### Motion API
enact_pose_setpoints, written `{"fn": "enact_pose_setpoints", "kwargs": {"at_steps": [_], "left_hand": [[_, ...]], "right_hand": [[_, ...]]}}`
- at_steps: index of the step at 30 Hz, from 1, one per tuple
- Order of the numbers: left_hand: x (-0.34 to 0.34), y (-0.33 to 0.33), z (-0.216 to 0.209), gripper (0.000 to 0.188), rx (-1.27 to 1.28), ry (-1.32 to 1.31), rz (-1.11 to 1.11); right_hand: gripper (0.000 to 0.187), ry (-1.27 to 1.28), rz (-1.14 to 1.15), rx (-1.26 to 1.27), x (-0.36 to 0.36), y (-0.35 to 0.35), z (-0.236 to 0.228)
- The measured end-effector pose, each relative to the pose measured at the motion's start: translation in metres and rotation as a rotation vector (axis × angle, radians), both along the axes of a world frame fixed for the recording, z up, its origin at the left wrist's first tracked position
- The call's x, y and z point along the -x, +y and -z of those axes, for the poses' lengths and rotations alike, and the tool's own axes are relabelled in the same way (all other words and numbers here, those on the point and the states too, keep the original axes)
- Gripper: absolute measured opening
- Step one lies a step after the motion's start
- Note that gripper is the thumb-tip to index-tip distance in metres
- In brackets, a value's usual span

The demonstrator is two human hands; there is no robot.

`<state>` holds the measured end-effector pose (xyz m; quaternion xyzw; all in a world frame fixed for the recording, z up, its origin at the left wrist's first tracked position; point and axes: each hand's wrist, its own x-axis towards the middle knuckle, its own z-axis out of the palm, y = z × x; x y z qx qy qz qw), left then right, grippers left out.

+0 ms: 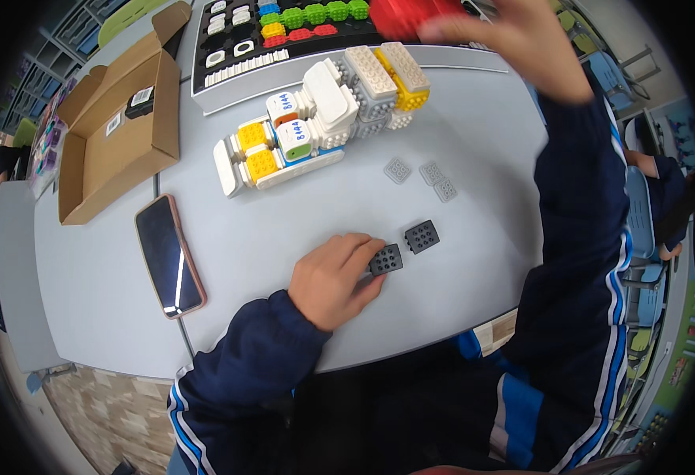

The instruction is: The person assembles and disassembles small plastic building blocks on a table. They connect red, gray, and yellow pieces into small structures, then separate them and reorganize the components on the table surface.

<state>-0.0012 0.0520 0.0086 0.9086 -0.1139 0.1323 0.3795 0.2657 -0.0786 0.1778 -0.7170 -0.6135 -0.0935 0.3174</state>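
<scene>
My left hand pinches a small dark grey studded block between thumb and fingers, low over the table. Just beyond it sits a second dark grey studded block. Farther off lie thin light grey square plates, two of them close together. Up at the far right, my right hand is smeared by motion, its thumb beside a red object at the kit tray; its other fingers run out of view. A white, yellow and grey block model stands at the middle of the table.
Along the far edge, a parts tray holds green, red, yellow and white blocks. An open cardboard box stands at the left, with a phone lying nearer. Other people and blue chairs are around the room.
</scene>
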Motion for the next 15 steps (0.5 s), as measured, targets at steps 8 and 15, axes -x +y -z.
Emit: {"fn": "enact_pose_setpoints", "kwargs": {"at_steps": [8,15], "left_hand": [[-0.004,0.005,0.002,0.043,0.027,-0.029,0.050],[-0.003,0.009,0.005,0.045,0.044,0.029,0.065]], "right_hand": [[0.046,0.235,0.085,0.157,-0.121,0.067,0.071],[0.044,0.144,0.095,0.247,-0.132,0.076,0.094]]}}
